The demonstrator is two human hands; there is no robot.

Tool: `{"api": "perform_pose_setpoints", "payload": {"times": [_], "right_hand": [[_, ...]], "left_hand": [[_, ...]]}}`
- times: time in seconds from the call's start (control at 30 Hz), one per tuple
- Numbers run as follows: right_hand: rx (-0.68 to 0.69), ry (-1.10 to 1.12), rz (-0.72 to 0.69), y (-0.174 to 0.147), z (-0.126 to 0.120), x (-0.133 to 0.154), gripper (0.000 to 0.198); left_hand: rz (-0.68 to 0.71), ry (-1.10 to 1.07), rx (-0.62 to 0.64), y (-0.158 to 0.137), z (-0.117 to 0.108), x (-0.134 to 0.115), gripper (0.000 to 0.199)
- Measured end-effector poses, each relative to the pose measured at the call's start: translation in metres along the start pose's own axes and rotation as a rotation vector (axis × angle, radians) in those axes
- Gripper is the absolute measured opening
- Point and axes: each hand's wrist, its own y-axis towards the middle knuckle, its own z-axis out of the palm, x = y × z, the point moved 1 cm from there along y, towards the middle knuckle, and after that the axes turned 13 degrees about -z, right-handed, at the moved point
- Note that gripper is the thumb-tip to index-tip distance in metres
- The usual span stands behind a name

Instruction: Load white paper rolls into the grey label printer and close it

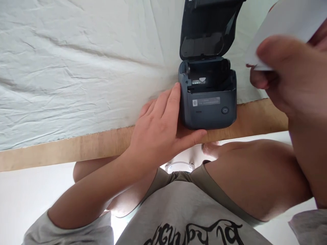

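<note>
A dark blue-grey label printer sits at the table's near edge. Its lid is swung up and back, and the roll compartment lies exposed, with a small white scrap and a printed sticker inside. My left hand rests against the printer's left side, fingers stretched out flat, thumb along its front edge. To the right and above the table, my right hand pinches a piece of white paper between thumb and fingers, slightly blurred. The paper's far end runs out of view.
A wrinkled pale cloth covers the table, stopping short of a bare wooden edge strip. My legs and grey shirt are below the edge. A white curved object shows between my legs.
</note>
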Motion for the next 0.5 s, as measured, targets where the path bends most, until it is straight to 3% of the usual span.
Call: {"api": "perform_pose_setpoints", "payload": {"times": [0.2, 0.37, 0.5], "right_hand": [[0.047, -0.364, -0.178, -0.002, -0.005, 0.002, 0.048], [0.043, -0.356, 0.014, 0.006, -0.011, -0.003, 0.083], [0.132, -0.399, 0.019, 0.01, -0.001, 0.002, 0.075]], "left_hand": [[-0.01, -0.005, -0.006, 0.001, 0.001, 0.0, 0.106], [-0.011, -0.018, -0.008, 0.001, 0.0, 0.0, 0.101], [0.003, -0.005, -0.005, 0.0, 0.0, -0.001, 0.103]]}}
